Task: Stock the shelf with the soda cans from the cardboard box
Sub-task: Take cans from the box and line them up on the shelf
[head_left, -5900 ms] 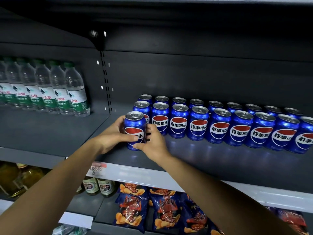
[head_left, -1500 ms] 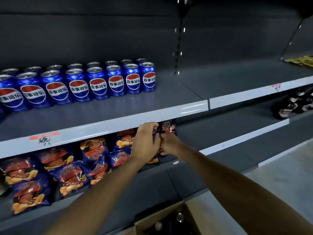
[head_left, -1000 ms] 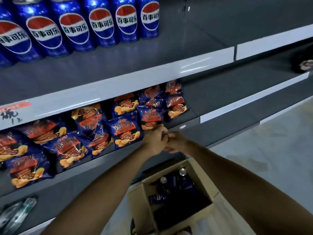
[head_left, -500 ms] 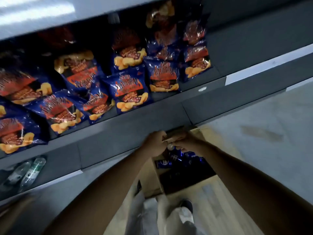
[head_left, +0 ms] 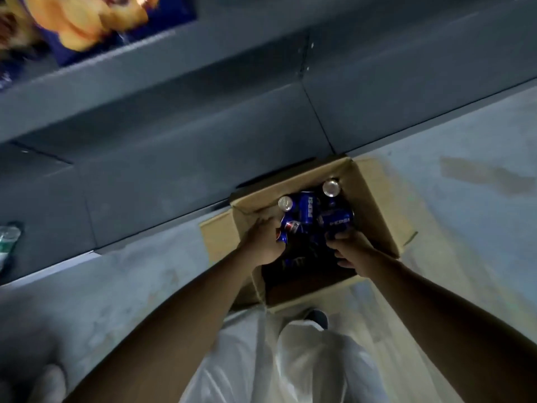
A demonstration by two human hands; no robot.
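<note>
Hands now down in box (head_left: pixel 377 199); 5 cans visible.

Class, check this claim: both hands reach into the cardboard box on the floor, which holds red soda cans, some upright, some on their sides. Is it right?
One detail is wrong: the soda cans are blue, not red, as the head view shows. The rest holds: left hand and right hand reach into the cardboard box on the floor, with cans upright and on their sides.
</note>
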